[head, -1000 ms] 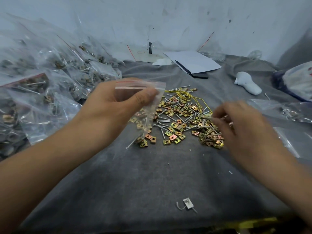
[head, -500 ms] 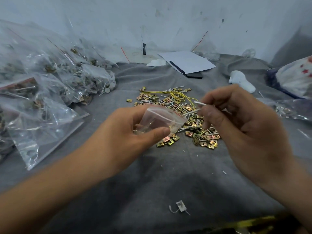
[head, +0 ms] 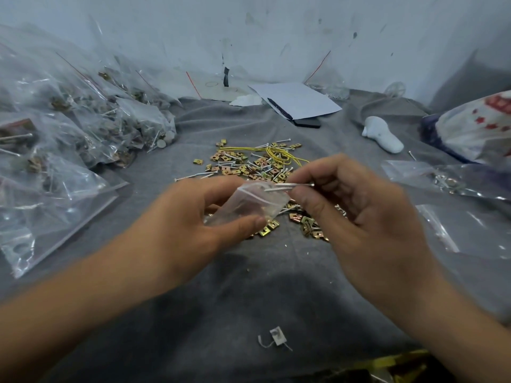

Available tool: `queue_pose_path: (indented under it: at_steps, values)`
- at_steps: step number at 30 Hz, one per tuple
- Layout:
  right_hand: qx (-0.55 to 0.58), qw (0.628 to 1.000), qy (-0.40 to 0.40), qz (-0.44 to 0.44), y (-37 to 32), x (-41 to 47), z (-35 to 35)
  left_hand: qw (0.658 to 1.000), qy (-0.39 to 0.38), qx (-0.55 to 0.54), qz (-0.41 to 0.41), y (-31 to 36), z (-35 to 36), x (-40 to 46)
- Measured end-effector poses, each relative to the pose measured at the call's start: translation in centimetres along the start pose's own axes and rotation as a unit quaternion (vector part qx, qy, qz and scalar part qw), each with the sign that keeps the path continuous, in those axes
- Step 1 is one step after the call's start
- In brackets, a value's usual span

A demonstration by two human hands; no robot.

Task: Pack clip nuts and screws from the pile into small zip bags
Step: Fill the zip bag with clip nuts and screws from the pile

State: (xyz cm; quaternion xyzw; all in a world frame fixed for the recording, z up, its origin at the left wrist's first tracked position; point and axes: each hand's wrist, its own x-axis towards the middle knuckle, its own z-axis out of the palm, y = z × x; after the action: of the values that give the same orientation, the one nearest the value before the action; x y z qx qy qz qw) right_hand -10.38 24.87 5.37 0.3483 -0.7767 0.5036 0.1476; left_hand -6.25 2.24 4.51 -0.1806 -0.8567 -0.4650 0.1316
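A pile of brass-coloured clip nuts and silver screws (head: 250, 165) lies on the grey cloth (head: 249, 294) in the middle, partly hidden behind both hands. My left hand (head: 190, 225) grips a small clear zip bag (head: 249, 205) between thumb and fingers, its mouth turned to the right. My right hand (head: 356, 214) pinches a few screws (head: 290, 186) whose tips sit at the bag's mouth. A yellow rubber band (head: 279, 156) lies on the far side of the pile.
Filled zip bags (head: 69, 128) are heaped on the left. Empty clear bags (head: 442, 183) lie on the right. A white sheet over a dark phone (head: 298, 102), a white lump (head: 383, 135) and a patterned bag (head: 478, 125) lie at the back. A small white tag (head: 276, 337) lies near me.
My left hand brought the bag down and toward me. My right hand lifted screws from the pile and moved them left to the bag's mouth.
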Motion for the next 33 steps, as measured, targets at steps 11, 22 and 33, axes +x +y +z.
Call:
queue_pose_path:
  at_steps: [11, 22, 33]
  values:
    - [-0.079, 0.995, -0.064, -0.003, -0.1, 0.4, -0.6, 0.998, -0.005, 0.057, 0.021, 0.6, -0.2, -0.2]
    - [0.106, 0.994, -0.007, 0.036, 0.3, 0.8, -0.8, 0.998, 0.005, -0.051, -0.022, -0.5, 0.1, 0.0]
    - [-0.304, 0.939, -0.149, 0.056, 5.5, 3.8, -0.1, 0.972, 0.195, -0.128, -0.033, -0.7, -4.0, 1.2]
